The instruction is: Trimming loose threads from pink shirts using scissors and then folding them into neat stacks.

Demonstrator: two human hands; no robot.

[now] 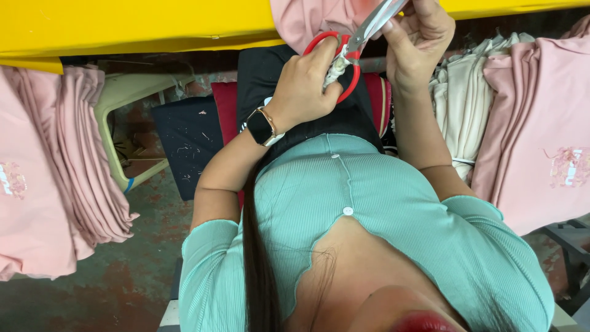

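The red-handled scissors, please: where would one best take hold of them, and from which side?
By the red handle loops, from the wearer's side: the metal blades point away towards the yellow table. The left hand grips there now; the right hand is at the blades.

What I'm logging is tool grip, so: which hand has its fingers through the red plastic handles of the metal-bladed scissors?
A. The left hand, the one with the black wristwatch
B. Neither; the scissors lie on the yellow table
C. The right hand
A: the left hand, with the black wristwatch on its wrist, grips the red-handled metal scissors, while the right hand is up by the blades.
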